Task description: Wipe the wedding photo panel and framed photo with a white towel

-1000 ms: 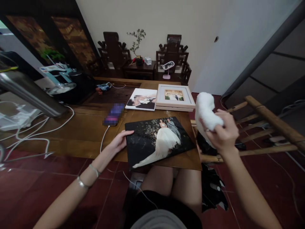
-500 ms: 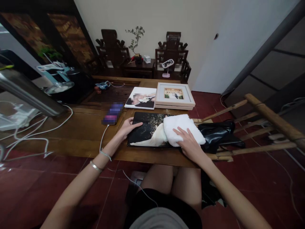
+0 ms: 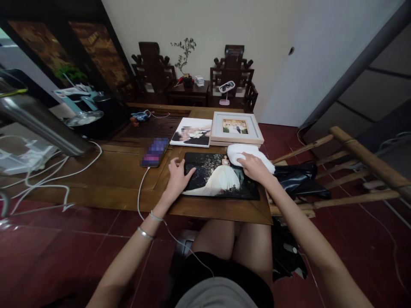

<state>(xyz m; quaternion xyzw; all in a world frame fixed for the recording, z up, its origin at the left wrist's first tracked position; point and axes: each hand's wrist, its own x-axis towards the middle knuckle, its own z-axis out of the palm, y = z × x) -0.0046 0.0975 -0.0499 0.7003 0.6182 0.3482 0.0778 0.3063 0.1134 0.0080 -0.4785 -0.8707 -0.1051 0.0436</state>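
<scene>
A dark photo print [image 3: 218,177] of a couple in wedding clothes lies flat on the low wooden table [image 3: 115,171] in front of me. My left hand [image 3: 178,173] rests on the print's left edge, fingers spread and pressing down. My right hand [image 3: 253,167] presses a white cloth [image 3: 245,153] onto the print's upper right corner, fingers curled over the cloth.
Behind the print lie a second photo print [image 3: 192,132] and a framed picture [image 3: 236,128]. A phone [image 3: 154,152] on a white cable lies to the left. A black bag [image 3: 298,179] and a bamboo rack [image 3: 359,171] stand at the right. Cables trail at the left.
The cloth came down from the air onto the print, then slid from its middle to the upper right corner. The print now lies flat, and my left hand shifted slightly along its left edge.
</scene>
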